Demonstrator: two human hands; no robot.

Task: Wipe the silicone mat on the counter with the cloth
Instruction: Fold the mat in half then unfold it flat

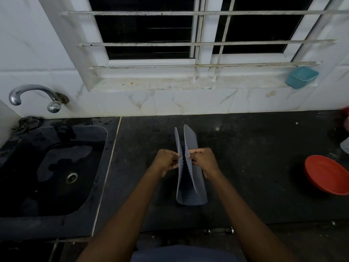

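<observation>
A grey ribbed silicone mat (190, 188) stands folded into a U shape on the dark counter (255, 167), its two long edges raised. My left hand (166, 161) pinches the left edge and my right hand (203, 160) pinches the right edge, close together near the mat's middle. A dark checked cloth (26, 124) lies bunched at the back left corner of the sink, far from both hands.
A black sink (56, 167) with a drain fills the left side, with a metal tap (35, 95) on the wall above it. A red bowl (326, 174) sits at the right edge. A teal container (302, 77) rests on the window sill.
</observation>
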